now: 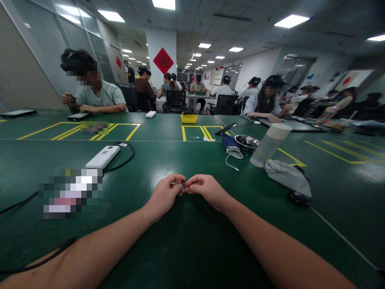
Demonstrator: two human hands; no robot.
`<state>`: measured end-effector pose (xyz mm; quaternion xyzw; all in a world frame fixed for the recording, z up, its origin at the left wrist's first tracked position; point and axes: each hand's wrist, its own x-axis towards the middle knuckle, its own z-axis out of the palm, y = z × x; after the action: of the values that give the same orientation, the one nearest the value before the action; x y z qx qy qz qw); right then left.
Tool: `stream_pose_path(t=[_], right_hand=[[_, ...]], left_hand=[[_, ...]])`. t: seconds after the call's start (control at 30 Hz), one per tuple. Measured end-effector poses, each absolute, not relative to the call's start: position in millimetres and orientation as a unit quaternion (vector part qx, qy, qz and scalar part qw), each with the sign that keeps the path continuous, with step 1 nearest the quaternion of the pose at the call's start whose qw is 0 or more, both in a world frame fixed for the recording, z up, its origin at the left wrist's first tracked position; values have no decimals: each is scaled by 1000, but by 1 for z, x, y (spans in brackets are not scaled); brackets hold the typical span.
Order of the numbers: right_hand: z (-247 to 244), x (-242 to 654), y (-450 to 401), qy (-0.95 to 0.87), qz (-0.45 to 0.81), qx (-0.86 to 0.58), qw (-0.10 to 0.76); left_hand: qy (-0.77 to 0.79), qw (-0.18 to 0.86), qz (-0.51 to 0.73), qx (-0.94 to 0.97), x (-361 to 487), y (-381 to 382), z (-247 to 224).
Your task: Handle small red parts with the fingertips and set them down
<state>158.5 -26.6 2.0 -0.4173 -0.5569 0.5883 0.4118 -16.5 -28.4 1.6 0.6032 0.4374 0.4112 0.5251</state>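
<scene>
Above the green table [126,233], my left hand [165,196] and my right hand [208,190] meet fingertip to fingertip near the middle of the view. A small dark piece with some red and metallic parts [182,184] is pinched in my left fingers. Between the right thumb and forefinger sits a small red bit [188,186], touching or very close to the other piece. Both are too small to name, and my fingers cover much of them. Whether they are joined, I cannot tell.
Left lie a white power bank [102,157] with a black cable and a blurred item [73,192]. Right are a metal bowl [247,142], frosted bottle [270,145], grey pouch [287,176], black mouse [299,198] and blue pouch [231,145]. A yellow box [189,119] stands ahead. People sit opposite.
</scene>
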Motion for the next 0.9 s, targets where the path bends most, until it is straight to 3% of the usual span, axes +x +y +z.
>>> stream_pose_path(t=[0.2, 0.4, 0.9], right_hand=[[4, 158, -27, -555, 582, -418, 422], [1, 160, -26, -565, 556, -438, 424], [0, 159, -25, -563, 556, -434, 431]], left_hand=[[433, 545, 417, 585, -16, -27, 0], [468, 494, 403, 612, -16, -30, 7], [435, 548, 411, 584, -14, -29, 3]])
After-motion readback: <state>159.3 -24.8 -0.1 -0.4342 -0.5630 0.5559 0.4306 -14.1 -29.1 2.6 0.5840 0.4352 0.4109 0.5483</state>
